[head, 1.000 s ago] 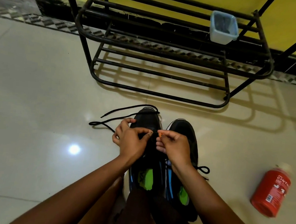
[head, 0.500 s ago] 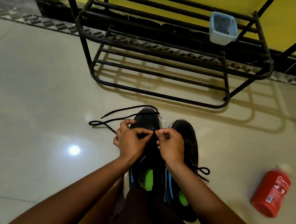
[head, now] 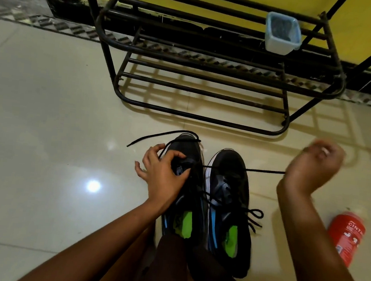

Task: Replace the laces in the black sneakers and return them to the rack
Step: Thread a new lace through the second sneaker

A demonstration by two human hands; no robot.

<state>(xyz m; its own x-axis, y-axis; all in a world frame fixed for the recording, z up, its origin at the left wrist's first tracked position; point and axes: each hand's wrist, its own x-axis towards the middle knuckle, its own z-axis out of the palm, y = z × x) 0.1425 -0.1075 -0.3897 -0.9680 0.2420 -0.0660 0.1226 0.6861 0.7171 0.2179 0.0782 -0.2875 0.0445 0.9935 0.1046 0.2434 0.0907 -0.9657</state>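
Open floor (head: 44, 125) spreads wide to the left of the shoes. Toward the wall edge stands the black metal rack (head: 205, 118), with a small plastic tub (head: 281, 33) on an upper shelf. A red bottle (head: 345, 237) lies on the floor to the right. The hands are well apart. The left hand (head: 160, 172) curls over the front of the left sneaker (head: 188, 149), thumb and forefinger at the eyelets. The right hand (head: 312, 167), blurred, is raised out to the right with its fingers curled, gripping a black lace (head: 266, 171). The lace runs taut from the left sneaker across the right sneaker (head: 228, 181). Both black sneakers sit side by side just before the rack, green insoles showing.
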